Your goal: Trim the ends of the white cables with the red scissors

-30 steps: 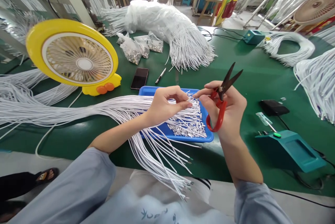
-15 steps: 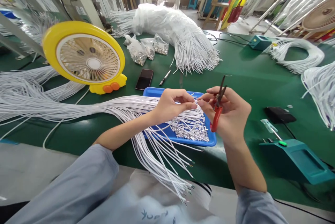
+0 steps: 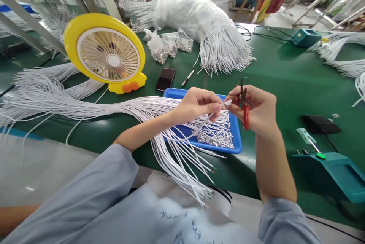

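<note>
My left hand (image 3: pixel 199 106) is closed on one white cable (image 3: pixel 203 123), pinching it just behind its end. A small whitish flap (image 3: pixel 228 102) stands at that end, between my two hands. Red-handled scissors (image 3: pixel 245 114) sit in my right hand (image 3: pixel 258 109), blades pointing up, while its thumb and fingertips come close to the cable end. Whether those fingertips touch the flap I cannot tell. Below both hands lies a blue tray (image 3: pixel 238 147) holding small silvery metal pieces (image 3: pixel 216 135). A bundle of white cables (image 3: pixel 137 107) runs across the tray and hangs over the table's front edge.
A yellow fan (image 3: pixel 105 53) stands at the left. Behind the tray are a phone (image 3: pixel 165 79), a pen (image 3: pixel 187 78), bags of metal parts (image 3: pixel 161 48) and a plastic-wrapped cable bundle (image 3: pixel 194 19). A teal device (image 3: pixel 333 171) and a black box (image 3: pixel 321 123) lie to the right.
The view has shifted, so the table things appear moved. The cable and a whitish flap at its end now show between my hands. The scissors stay in my right hand.
</note>
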### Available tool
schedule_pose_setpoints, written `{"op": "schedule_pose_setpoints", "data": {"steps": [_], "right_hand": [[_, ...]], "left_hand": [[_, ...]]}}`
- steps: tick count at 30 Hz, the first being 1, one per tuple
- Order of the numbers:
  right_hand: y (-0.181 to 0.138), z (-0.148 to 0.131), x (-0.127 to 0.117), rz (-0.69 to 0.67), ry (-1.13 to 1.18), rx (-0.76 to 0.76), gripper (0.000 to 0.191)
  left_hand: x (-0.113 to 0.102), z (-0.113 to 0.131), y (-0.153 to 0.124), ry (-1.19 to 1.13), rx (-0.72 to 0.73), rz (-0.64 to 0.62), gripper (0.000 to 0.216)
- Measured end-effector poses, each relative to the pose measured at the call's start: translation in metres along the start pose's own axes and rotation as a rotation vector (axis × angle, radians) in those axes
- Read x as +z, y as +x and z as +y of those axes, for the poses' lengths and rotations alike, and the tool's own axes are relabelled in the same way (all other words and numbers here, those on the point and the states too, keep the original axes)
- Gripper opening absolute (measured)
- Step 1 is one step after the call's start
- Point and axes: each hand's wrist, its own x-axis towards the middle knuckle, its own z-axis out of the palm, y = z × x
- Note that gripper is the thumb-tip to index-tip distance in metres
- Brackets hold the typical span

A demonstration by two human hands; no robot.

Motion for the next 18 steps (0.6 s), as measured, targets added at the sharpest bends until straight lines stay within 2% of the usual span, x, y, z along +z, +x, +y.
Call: {"op": "schedule_pose_setpoints", "data": {"steps": [3, 6, 8, 12, 18], "right_hand": [[0.003, 0.003, 0.0, -0.017, 0.004, 0.052, 0.033], [0.001, 0.001, 0.002, 0.06, 0.124, 0.073, 0.028], [-0.004, -0.003, 0.004, 0.096, 0.188, 0.063, 0.025], [-0.013, -0.012, 0.008, 0.084, 0.209, 0.026, 0.03], [-0.015, -0.02, 0.01, 0.1, 0.197, 0.041, 0.033]], "left_hand": [[-0.001, 0.006, -0.004, -0.045, 0.045, -0.012, 0.033], [0.0, 0.007, -0.005, -0.037, 0.061, 0.002, 0.026], [0.001, 0.005, -0.005, -0.01, 0.039, 0.023, 0.027], [0.005, 0.001, -0.004, 0.045, -0.012, 0.042, 0.033], [0.008, -0.002, -0.004, 0.003, -0.081, -0.002, 0.035]]}}
